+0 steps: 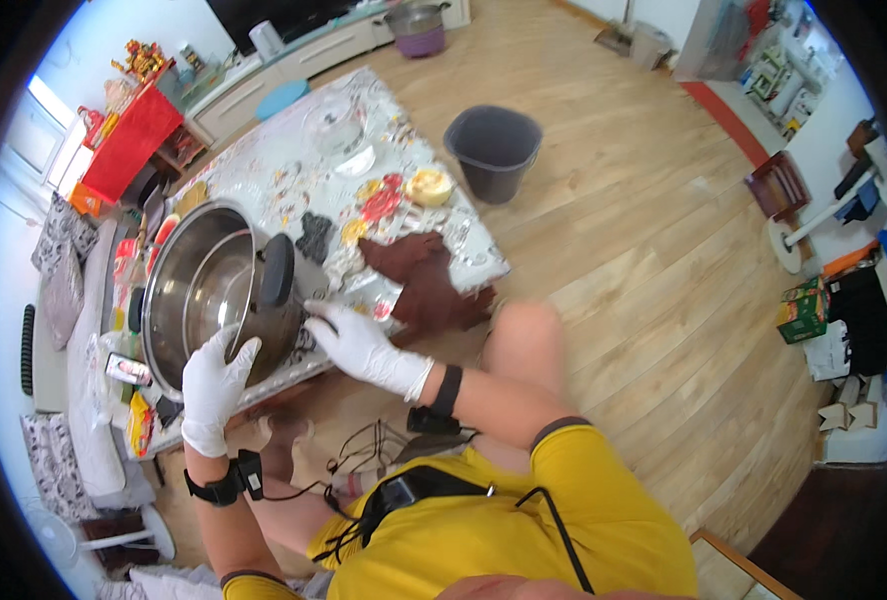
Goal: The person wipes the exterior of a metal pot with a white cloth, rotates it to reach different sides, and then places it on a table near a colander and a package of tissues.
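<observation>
A large stainless steel pot (211, 289) is on the near left part of the table, its mouth towards the left of the view. My left hand (215, 386), in a white glove, grips the pot's near rim with the thumb apart from the fingers. Against the outer wall, low down below a black side handle (277, 271), is my gloved right hand (361, 349). Its thumb and forefinger are spread, and whether it grips the pot is hard to see. A brown cloth (432, 285) hangs over the table edge beside my right hand.
The patterned table cover (263, 184) bears a glass lid (335, 127), a yellowish round food piece (428, 187), red scraps (383, 202) and a dark crumpled cloth (314, 236). A dark bin (494, 154) stands on the floor beyond. A lit phone (128, 369) and a yellow packet (140, 425) lie left.
</observation>
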The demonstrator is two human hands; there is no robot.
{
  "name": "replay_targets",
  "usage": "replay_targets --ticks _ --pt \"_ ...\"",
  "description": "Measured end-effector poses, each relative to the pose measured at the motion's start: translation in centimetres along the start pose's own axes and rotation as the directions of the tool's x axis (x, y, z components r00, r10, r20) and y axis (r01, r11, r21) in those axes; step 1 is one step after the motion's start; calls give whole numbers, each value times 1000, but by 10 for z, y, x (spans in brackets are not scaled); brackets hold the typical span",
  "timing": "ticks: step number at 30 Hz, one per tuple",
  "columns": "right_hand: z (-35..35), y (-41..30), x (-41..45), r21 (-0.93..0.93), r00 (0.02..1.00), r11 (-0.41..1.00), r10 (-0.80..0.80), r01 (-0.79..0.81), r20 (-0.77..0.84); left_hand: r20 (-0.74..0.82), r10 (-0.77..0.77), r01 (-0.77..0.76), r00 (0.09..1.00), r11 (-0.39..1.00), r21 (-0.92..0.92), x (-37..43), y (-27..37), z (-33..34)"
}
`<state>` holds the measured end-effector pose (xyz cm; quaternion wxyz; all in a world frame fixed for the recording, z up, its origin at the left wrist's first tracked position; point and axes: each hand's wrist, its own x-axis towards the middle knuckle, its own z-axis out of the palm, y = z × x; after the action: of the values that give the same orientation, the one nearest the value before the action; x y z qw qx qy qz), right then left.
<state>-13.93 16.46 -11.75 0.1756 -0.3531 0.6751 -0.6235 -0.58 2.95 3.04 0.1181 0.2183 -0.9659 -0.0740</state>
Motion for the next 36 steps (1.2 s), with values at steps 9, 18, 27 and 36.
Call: replay_targets --ticks 9,18,27,36 --pt "-17 2 5 114 996 990 74 -80 55 172 26 21 985 964 -264 2 -29 14" --pt "-3 0 -10 81 997 994 65 -69 51 147 -63 100 987 960 -260 0 -36 20" --pt "2 -1 -8 -39 999 999 35 -36 -12 133 -49 82 990 962 -259 1 -41 23" --pt "7 -5 -12 -191 999 981 -28 19 -45 93 -41 66 995 956 -285 3 -41 27"
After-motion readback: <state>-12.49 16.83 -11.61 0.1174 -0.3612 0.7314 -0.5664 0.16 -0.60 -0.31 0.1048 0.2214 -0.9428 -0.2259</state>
